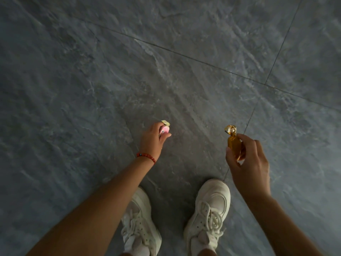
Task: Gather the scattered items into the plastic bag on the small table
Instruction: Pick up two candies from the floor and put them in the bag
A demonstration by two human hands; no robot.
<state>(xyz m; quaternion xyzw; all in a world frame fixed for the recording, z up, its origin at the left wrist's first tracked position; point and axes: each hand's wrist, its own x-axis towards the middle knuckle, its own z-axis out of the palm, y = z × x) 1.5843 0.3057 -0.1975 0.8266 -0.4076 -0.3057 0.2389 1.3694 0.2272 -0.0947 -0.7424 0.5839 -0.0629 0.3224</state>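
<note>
Gold foil twist-wrapped candy point(234, 143) pinched in right hand point(249, 161), left hand point(154, 140) gripping pink candy point(164, 129), veined grey tiles point(166, 71)

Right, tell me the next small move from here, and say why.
Probably turn and carry both handfuls toward the table and bag, neither of which is in view. The left hand already grips a pink item and a pale yellow wrapper, the right hand grips a gold-wrapped candy, and no other loose item shows on the grey tile floor.
</note>
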